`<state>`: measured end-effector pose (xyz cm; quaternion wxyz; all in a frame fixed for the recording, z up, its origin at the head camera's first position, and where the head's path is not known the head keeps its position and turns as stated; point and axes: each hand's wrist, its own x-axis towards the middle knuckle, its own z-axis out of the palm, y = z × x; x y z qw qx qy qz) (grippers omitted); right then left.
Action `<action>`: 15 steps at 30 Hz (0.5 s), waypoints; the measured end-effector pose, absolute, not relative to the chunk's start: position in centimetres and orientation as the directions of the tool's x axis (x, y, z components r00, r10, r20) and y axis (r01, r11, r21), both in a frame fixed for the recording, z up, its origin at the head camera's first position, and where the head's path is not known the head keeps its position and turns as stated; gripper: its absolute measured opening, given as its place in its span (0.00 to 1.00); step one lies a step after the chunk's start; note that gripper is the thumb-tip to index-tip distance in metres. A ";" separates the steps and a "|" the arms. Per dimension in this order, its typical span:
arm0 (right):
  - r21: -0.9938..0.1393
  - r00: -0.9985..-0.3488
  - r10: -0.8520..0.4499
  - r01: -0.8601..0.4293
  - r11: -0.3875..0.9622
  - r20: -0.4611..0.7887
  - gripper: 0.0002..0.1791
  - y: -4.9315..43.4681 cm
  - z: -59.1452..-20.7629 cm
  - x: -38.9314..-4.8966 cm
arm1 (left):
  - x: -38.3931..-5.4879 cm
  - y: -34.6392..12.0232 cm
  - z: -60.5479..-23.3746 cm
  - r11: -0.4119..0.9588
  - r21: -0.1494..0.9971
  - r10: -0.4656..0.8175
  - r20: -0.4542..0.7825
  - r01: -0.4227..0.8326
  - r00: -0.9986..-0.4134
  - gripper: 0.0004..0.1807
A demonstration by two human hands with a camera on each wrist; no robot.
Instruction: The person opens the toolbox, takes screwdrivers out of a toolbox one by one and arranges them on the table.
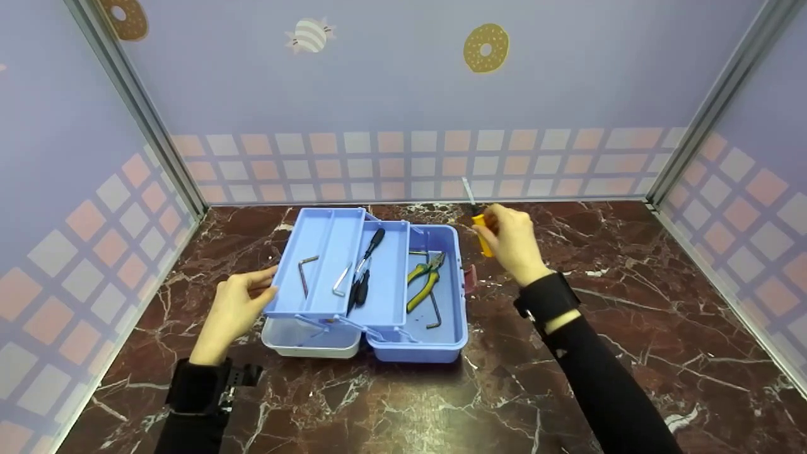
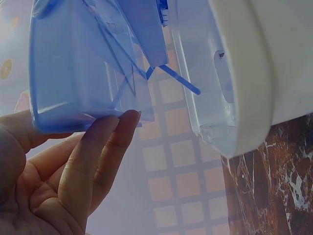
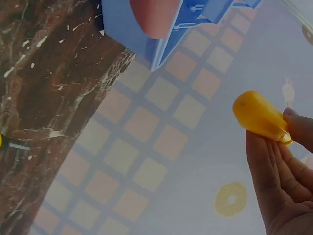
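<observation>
My right hand (image 1: 512, 243) grips a screwdriver by its yellow handle (image 3: 261, 117), to the right of the toolbox, its shaft (image 1: 468, 191) pointing up. My left hand (image 1: 236, 309) pinches the left edge of the toolbox's upper tray (image 1: 318, 233); in the left wrist view, fingers (image 2: 100, 147) curl under that tray. The blue toolbox (image 1: 462, 302) stands unfolded, its trays fanned out to the left. Two hex keys (image 1: 303, 277) lie in the upper tray. Dark-handled screwdrivers (image 1: 377, 238) lie in the lower tray (image 1: 392, 277). Pliers with yellow-green handles (image 1: 423, 293) lie in the bottom.
Beside the pliers is another hex key (image 1: 435, 310). A whitish lid (image 1: 312, 350) sits under the fanned trays. The red latch (image 1: 470, 279) sticks out on the right. A brown marbled table (image 1: 504, 391) carries the box, with patterned walls (image 1: 403, 82) around.
</observation>
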<state>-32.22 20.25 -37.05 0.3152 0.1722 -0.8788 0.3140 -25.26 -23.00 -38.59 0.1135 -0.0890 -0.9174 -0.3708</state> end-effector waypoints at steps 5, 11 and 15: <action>-0.498 -0.805 -0.006 -0.373 0.783 0.593 0.12 22.1 -37.8 -31.9 | -25.3 -23.0 -38.6 0.704 0.668 0.074 0.269 0.241 -0.960 0.21; -0.532 -0.869 0.059 -0.246 0.810 0.492 0.12 24.2 -38.6 -31.7 | -25.4 -22.9 -38.7 0.704 0.668 0.069 0.276 0.243 -0.959 0.21; -0.541 -0.884 0.081 -0.207 0.815 0.461 0.13 25.5 -39.4 -31.7 | -25.4 -22.9 -38.7 0.704 0.667 0.068 0.278 0.243 -0.958 0.21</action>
